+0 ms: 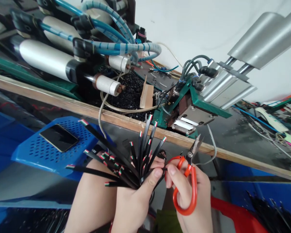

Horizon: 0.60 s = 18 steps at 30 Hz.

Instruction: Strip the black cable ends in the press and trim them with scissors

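Note:
My left hand (135, 199) is closed around a bundle of flat black cables (121, 158) above my lap. Their cut ends fan out up and to the left, showing red, white and green wire tips. In my right hand (200, 194) is a pair of scissors (194, 181) with orange-red handles, its blades pointing up and slightly apart. The right thumb and index finger pinch close to my left thumb, at a thin dark strand beside the bundle. What exactly they pinch is partly hidden.
A wooden-edged bench (126, 121) runs across in front, carrying pneumatic cylinders (47, 60) and a green-framed press (184, 110). Black scraps (132, 90) lie between them. At the left, a phone (59, 137) rests on a blue plastic stool (26, 155). Something red (235, 213) stands at the lower right.

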{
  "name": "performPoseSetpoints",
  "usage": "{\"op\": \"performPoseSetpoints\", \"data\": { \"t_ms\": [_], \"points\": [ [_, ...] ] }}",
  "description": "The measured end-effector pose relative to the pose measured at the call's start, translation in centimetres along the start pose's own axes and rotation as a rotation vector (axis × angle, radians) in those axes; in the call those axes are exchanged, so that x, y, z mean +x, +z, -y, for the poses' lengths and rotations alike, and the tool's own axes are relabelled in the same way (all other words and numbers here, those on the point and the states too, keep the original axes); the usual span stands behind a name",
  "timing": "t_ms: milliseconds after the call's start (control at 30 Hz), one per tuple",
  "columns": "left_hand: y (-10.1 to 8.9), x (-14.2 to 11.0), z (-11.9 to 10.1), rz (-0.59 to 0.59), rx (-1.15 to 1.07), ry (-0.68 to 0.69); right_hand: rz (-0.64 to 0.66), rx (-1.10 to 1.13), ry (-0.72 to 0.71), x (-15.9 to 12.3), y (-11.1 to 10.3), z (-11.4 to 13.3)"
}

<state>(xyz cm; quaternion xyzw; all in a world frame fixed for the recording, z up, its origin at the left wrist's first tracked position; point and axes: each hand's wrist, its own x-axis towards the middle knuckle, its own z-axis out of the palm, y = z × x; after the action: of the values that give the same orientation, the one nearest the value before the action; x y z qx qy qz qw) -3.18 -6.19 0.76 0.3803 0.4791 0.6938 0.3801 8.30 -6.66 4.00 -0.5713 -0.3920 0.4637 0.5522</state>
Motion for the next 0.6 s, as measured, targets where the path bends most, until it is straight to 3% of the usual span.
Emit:
{"op": "performPoseSetpoints", "data": {
  "t_ms": [367, 600],
  "points": [
    [-0.8, -1.3, 1.8, -0.074, -0.154, -0.226, 0.042, -0.094, -0.081, 0.5, -1.4, -1.4],
    [-0.3, -1.5, 1.6, -0.103, -0.144, -0.308, 0.32, -0.188, -0.095, 1.3, -2.4, -1.9]
  ]
}}
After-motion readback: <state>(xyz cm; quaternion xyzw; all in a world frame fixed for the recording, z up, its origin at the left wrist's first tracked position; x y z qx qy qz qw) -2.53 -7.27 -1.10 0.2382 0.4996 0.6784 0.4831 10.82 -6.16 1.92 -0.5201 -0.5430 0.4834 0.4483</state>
